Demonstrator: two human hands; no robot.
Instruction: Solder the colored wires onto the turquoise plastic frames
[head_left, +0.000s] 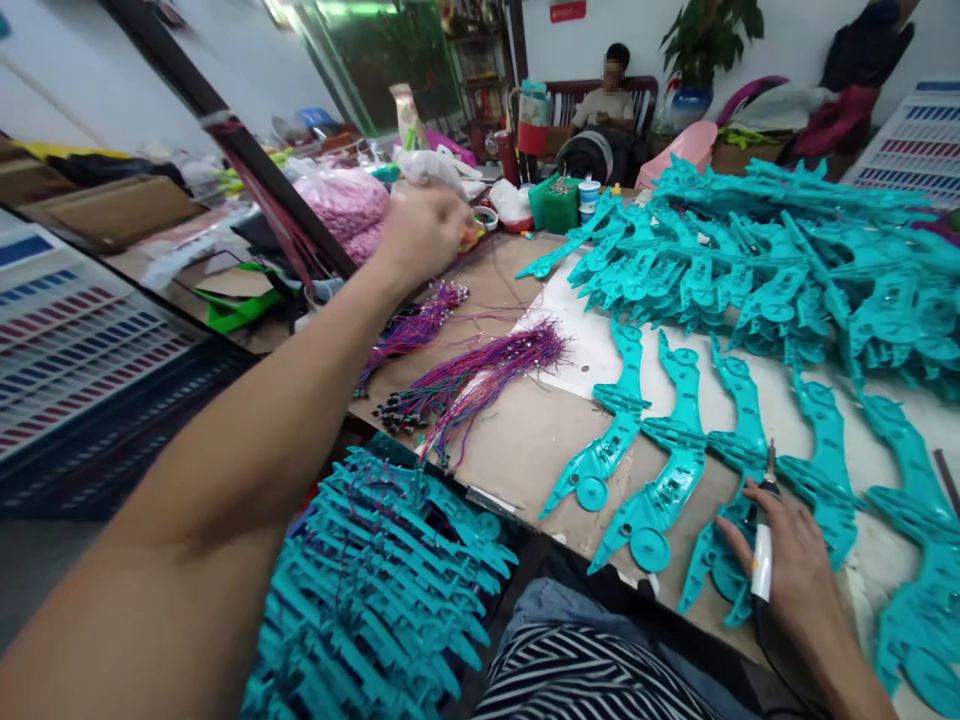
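My left hand (426,232) reaches out to the far side of the table, its fingers curled closed. A small orange-yellow bit (472,236) shows at its fingertips; what the fingers hold is hidden and blurred. In my right hand (801,555) is a soldering iron (762,555) with a white handle, its tip pointing away from me. That hand rests over a teal plastic part (739,385), one of several laid in a row. Bundles of thin red, blue and purple wires (480,375) lie left of the row, below my left hand.
A large heap of teal parts (750,260) covers the table's far right. More teal parts (375,600) are stacked below the table edge at my left. A green box (561,205) and pink bags (345,205) stand farther back. A person (606,105) sits behind.
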